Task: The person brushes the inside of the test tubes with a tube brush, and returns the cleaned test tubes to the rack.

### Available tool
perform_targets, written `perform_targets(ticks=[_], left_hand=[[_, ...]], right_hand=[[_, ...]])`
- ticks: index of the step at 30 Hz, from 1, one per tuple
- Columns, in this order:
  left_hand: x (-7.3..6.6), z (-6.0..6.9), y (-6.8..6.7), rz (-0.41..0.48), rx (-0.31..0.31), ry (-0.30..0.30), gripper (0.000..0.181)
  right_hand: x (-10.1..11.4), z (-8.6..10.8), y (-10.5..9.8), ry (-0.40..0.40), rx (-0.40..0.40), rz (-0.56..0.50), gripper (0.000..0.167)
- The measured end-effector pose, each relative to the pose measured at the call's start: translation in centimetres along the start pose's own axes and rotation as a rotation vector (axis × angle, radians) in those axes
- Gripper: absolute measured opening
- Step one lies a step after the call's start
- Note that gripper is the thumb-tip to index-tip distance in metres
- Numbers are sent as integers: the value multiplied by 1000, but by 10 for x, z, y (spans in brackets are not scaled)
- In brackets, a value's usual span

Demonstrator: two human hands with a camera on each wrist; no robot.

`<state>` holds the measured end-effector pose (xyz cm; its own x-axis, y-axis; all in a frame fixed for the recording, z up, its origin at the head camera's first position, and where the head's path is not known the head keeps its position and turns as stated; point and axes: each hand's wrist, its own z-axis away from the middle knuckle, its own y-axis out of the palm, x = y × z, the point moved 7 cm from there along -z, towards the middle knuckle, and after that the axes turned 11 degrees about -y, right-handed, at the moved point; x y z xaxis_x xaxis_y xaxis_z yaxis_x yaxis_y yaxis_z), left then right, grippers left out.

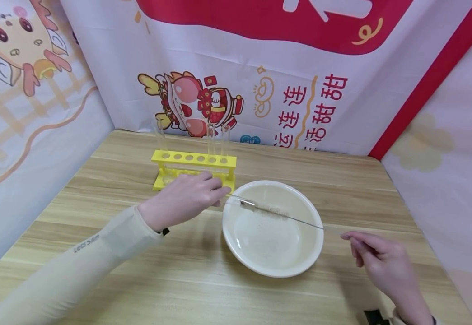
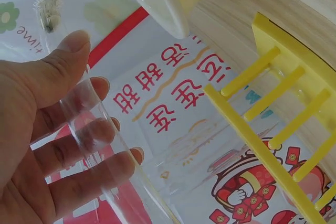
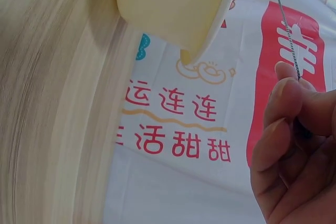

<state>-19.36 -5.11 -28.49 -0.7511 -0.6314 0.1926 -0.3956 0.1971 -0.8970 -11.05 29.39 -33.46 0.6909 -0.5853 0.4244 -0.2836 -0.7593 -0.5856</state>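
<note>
In the head view my left hand point(image 1: 189, 196) holds a clear glass test tube point(image 2: 125, 203) between thumb and fingers, its mouth toward the right. My right hand point(image 1: 386, 262) pinches the end of the thin twisted wire handle point(image 3: 289, 32) of a test tube brush point(image 1: 274, 211). The brush's tip lies inside the tube's mouth, while most of its pale bristles show outside. Tube and brush form one slanting line above a white bowl point(image 1: 274, 273). Whether the bowl holds water is hard to tell.
Behind my left hand stands a yellow test tube rack point(image 1: 193, 158), with one tube at its left end and two at its right. The wooden table point(image 1: 170, 280) meets printed cloth walls point(image 1: 321, 58) at the back and both sides.
</note>
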Motion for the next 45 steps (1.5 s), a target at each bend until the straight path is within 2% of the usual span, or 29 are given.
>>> perform_targets(ticks=[17,23,31,39,45], left_hand=[[-9,-5,-3,-48,-15,5,30],[-11,-6,-2,-50,-12,0,33],[-16,-7,-2,-75,-39,5,31],[-19,-9,-3,-60,-55,6,29],[-21,-11,-2,-50,-55,10,28]], right_hand=[[8,-10,11,-28,16,-28,41],[12,-14,14,-40,29,-27,40],[17,-20,18,-67,39,-31,39],[22,-25,24,-103,7,-68,38],[25,-30,28,-132,-7,-56,39]])
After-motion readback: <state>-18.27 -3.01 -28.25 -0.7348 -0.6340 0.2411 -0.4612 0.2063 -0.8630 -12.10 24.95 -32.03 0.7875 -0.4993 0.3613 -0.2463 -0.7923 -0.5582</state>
